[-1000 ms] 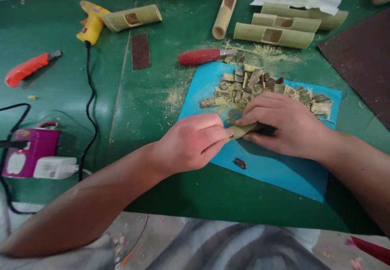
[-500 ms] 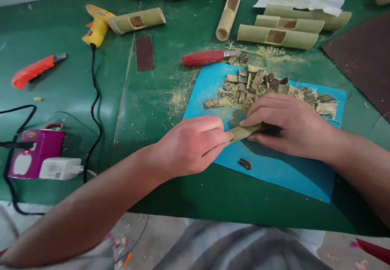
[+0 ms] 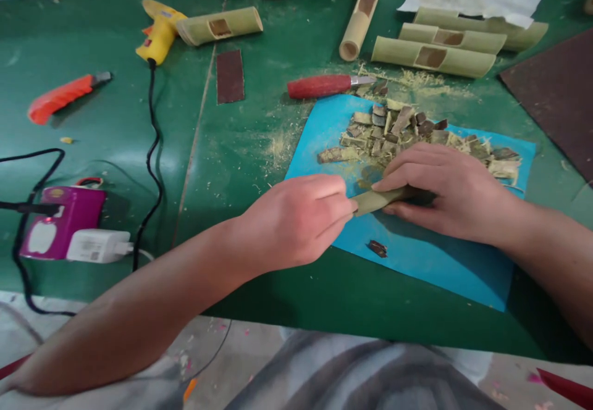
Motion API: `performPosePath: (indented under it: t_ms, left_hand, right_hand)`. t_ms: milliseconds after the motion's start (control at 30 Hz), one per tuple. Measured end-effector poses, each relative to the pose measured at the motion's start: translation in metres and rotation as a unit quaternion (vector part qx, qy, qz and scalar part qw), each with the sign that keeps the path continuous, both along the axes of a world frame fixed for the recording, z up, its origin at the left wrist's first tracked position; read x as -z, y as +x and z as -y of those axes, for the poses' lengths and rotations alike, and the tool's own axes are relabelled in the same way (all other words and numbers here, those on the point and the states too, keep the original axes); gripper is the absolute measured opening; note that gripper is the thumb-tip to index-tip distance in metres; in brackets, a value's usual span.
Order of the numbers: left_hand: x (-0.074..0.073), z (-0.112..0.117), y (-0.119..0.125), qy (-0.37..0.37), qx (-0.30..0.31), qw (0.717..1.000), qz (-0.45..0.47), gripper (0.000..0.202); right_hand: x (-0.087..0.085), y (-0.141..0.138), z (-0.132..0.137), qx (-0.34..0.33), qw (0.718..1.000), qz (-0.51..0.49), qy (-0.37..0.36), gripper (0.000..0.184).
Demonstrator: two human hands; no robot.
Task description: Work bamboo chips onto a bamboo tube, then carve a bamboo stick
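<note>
A pale green bamboo piece [image 3: 377, 200] spans the gap between my hands above a blue sheet [image 3: 477, 277]. My left hand [image 3: 308, 218] is closed around its left end, the fingertips tucked out of sight. At the other end my right hand [image 3: 445, 191] grips it, thumb below and fingers on top, covering much of it. Just beyond my right hand lies a heap of bamboo chips [image 3: 393, 129] with shavings. One dark chip [image 3: 377, 249] rests on the sheet nearer to me. A red-handled knife [image 3: 324, 86] lies past the sheet's far edge, its blade pointing right.
Cut bamboo tubes [image 3: 433, 57] with square openings lie at the back. To the left are a yellow glue gun [image 3: 160, 33], an orange utility knife [image 3: 65, 97], a purple power block [image 3: 65, 218] and black cords. Brown sandpaper [image 3: 230, 76] lies mid-table; a larger dark sheet [image 3: 556, 83] is at right.
The whole scene has shifted slightly to the right in view as the camera turned. Both hands keep their hold on the bamboo piece, with hardly any change in their pose.
</note>
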State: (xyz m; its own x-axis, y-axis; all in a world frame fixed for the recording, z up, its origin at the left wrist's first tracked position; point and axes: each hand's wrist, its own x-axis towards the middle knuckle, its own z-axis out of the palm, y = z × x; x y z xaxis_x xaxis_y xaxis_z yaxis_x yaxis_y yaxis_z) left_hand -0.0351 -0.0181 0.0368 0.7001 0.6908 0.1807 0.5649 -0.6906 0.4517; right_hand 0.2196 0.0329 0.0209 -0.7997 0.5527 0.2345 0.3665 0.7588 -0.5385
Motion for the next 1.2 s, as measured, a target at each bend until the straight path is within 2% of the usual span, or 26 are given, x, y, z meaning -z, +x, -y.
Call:
performPosePath:
  t_ms: [100,233,367,467,567,667,767,967,1200]
  left_hand:
    - [0.001,0.001,-0.004,0.016,0.004,1.000,-0.016,0.028]
    - [0.007,-0.001,-0.008,0.058,0.016,0.998,0.012,0.026]
    - [0.008,-0.002,-0.008,0.072,-0.024,0.995,0.069,0.015]
    - [0.006,-0.002,-0.005,0.045,-0.100,0.988,0.107,0.014]
    - [0.004,-0.002,0.001,-0.019,-0.174,0.976,0.127,0.015]
    - [0.003,-0.001,0.005,-0.097,-0.209,0.965,0.128,0.016]
    - [0.002,0.000,0.006,-0.115,-0.218,0.960,0.131,0.017]
    - [0.004,0.000,0.007,-0.061,-0.216,0.964,0.142,0.013]
    - [0.007,0.001,0.006,-0.147,-0.215,0.945,0.196,0.012]
  right_hand:
    - [0.001,0.000,0.000,-0.002,1.000,-0.006,0.004,0.012]
    - [0.002,0.000,0.000,0.000,1.000,-0.008,0.008,0.012]
    - [0.001,0.000,0.001,0.007,1.000,0.005,0.002,0.009]
    - [0.001,0.000,0.000,0.006,1.000,0.010,0.003,0.010]
    - [0.003,0.001,0.000,0.002,1.000,0.002,0.016,0.010]
    - [0.005,0.001,0.000,-0.003,0.999,-0.017,0.030,0.010]
    - [0.005,0.001,0.000,-0.004,1.000,-0.012,0.027,0.010]
    - [0.004,0.001,0.001,-0.004,0.999,0.000,0.035,0.009]
    - [0.005,0.000,0.003,0.008,0.998,0.012,0.055,0.009]
